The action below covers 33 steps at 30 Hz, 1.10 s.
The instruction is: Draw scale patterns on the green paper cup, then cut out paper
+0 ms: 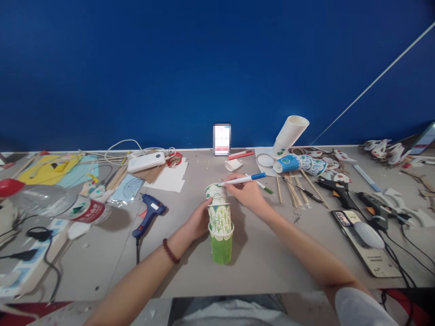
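Observation:
Several green-and-white paper cups [220, 246], nested in a column, lie on the table pointing away from me. My left hand [199, 221] grips the column from the left near its far end, its fingers partly hidden behind the cups. Between the fingers of my right hand [247, 195] is a white marker [243, 180] with a blue end. The marker's tip is at the far cup's rim; whether it touches cannot be made out. A green-and-white pen [265, 187] lies just beyond my right hand.
Left of the cups are a blue glue gun [148, 216], a plastic bottle [64, 203] and a power strip [37, 258]. A phone [222, 140] stands against the blue wall. To the right are stacked white cups [292, 135], blue cups [288, 164], wooden sticks [295, 192] and a mouse [369, 234].

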Each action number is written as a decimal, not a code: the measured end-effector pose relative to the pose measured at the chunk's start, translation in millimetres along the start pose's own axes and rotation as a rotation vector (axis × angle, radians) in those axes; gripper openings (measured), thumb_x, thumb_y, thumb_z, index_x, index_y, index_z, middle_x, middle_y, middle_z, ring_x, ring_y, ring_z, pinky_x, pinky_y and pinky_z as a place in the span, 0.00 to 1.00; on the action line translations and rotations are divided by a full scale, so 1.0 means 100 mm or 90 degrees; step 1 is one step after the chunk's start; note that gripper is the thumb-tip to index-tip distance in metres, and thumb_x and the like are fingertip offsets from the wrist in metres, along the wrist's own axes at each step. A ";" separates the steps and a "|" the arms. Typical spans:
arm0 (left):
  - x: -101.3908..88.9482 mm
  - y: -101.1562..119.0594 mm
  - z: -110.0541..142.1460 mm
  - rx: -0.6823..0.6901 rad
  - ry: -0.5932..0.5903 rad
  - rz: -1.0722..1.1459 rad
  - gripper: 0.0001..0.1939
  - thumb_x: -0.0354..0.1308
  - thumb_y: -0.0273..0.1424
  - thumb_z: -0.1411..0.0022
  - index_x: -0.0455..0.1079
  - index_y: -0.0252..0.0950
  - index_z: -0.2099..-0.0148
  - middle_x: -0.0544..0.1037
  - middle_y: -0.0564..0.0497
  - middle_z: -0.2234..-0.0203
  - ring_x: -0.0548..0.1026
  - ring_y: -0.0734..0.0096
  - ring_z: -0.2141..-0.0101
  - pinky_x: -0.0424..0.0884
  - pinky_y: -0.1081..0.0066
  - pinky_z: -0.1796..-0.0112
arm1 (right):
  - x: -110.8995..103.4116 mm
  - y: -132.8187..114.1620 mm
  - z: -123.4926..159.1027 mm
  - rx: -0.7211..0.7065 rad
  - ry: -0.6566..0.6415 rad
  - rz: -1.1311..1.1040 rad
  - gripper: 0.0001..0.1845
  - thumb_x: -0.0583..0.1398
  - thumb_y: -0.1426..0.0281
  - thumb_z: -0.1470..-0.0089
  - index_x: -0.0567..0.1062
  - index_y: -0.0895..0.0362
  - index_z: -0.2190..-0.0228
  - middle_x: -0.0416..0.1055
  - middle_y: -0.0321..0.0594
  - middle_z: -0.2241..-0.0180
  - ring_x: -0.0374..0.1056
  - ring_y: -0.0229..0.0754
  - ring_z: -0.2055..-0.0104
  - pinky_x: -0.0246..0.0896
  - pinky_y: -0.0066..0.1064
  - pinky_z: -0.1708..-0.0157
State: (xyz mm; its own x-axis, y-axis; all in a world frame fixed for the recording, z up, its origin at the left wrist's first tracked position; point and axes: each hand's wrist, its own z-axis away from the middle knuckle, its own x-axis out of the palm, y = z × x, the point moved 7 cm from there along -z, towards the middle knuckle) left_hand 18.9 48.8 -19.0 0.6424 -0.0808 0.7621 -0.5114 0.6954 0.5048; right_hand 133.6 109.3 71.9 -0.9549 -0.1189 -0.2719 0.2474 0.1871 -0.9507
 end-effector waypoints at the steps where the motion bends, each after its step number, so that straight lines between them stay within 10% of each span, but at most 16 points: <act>1: 0.00 0.00 0.00 0.002 -0.001 0.001 0.22 0.53 0.43 0.43 0.71 0.28 0.58 0.78 0.40 0.68 0.76 0.57 0.65 0.66 0.60 0.58 | 0.00 0.00 0.00 0.000 0.003 0.002 0.05 0.58 0.69 0.54 0.73 0.57 0.72 0.72 0.39 0.72 0.68 0.40 0.70 0.64 0.31 0.70; 33: -0.01 0.00 0.01 -0.007 0.008 0.006 0.21 0.53 0.43 0.43 0.71 0.29 0.59 0.78 0.41 0.70 0.76 0.56 0.63 0.66 0.60 0.56 | -0.02 0.09 -0.03 0.050 0.007 -0.065 0.04 0.59 0.70 0.57 0.73 0.57 0.74 0.73 0.38 0.74 0.70 0.41 0.69 0.65 0.31 0.69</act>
State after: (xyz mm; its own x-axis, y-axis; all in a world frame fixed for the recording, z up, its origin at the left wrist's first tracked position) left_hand 18.0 48.1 -19.6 0.6447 -0.0647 0.7617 -0.5112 0.7043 0.4925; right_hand 136.8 114.2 64.3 -0.9773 -0.1230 -0.1724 0.1610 0.0977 -0.9821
